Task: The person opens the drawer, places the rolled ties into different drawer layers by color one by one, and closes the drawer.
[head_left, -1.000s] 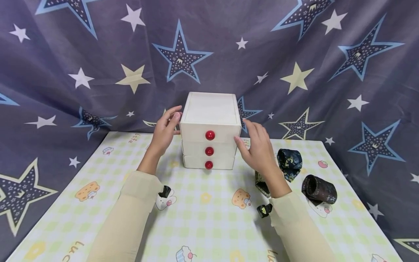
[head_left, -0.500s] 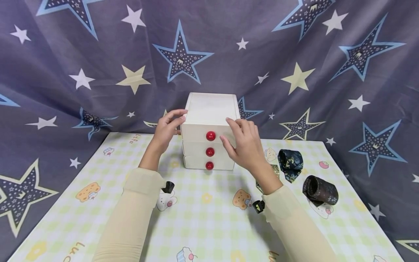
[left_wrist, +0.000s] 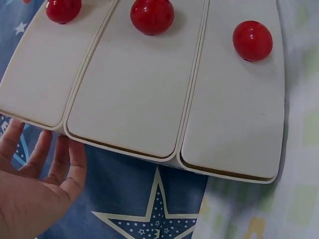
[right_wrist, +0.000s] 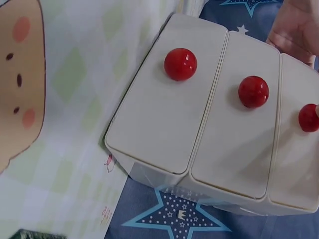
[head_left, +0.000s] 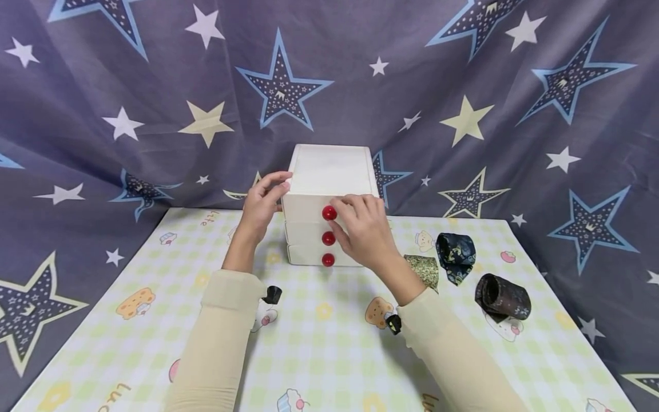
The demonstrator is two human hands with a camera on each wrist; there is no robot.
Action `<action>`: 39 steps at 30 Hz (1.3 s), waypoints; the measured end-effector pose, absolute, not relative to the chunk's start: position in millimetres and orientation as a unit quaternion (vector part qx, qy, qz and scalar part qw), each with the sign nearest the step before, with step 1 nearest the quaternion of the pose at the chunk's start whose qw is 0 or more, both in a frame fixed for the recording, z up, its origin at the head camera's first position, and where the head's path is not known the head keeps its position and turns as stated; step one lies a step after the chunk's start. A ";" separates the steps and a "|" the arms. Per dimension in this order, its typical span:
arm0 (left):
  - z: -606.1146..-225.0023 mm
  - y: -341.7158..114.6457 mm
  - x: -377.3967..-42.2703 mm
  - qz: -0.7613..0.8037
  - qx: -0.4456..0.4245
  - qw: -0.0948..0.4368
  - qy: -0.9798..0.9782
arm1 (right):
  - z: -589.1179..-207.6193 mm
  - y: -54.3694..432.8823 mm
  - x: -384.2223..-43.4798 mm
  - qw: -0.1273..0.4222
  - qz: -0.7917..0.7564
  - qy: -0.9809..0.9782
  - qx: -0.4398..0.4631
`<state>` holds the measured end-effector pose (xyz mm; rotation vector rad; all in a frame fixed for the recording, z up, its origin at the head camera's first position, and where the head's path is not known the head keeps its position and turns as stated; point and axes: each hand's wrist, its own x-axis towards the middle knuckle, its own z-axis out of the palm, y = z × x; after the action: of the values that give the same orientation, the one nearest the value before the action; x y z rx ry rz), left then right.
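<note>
Here, the white drawer unit [head_left: 332,169] stood on the checked tablecloth [head_left: 321,349]. Your left hand [head_left: 259,207] rested loosely against the unit's left side, fingers extended and grasping nothing. Your right hand [head_left: 365,233], before the unit, had thumb and forefinger curled about its top red knob [head_left: 329,213]. Green [head_left: 423,270], blue [head_left: 456,252] and brown patterned rolls [head_left: 508,298] lay right of the unit.

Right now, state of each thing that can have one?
Top drawer: closed
Middle drawer: closed
Bottom drawer: closed
Blue cloth: rolled, end loose
Brown cloth: rolled, end loose
Green cloth: partly hidden, unclear if rolled
Left grip: fingers touching drawer unit's left side
Right grip: at top knob, pinch unclear
</note>
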<state>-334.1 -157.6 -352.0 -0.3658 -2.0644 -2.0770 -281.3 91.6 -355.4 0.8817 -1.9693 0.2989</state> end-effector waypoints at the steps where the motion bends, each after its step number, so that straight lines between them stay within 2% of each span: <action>1: -352.3 -157.3 -334.3 -0.702 -0.124 0.096 -0.695 | -355.8 90.5 -281.6 0.463 0.123 -0.801 0.360; 12: -354.5 -157.0 -333.0 -0.711 -0.126 0.091 -0.686 | -361.6 84.6 -282.3 0.447 0.117 -0.811 0.358; 27: -362.7 -153.5 -332.4 -0.715 -0.129 0.119 -0.677 | -365.9 77.5 -288.0 0.434 0.133 -0.803 0.386; 32: -365.3 -154.2 -331.4 -0.715 -0.129 0.136 -0.673 | -366.6 75.7 -289.9 0.440 0.114 -0.804 0.384; 39: -363.4 -155.0 -330.5 -0.707 -0.134 0.133 -0.682 | -364.4 74.3 -291.5 0.452 0.080 -0.798 0.391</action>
<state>-330.5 -155.0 -363.4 -0.3875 -1.9774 -2.0499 -291.5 74.3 -364.4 0.9656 -1.9711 0.1978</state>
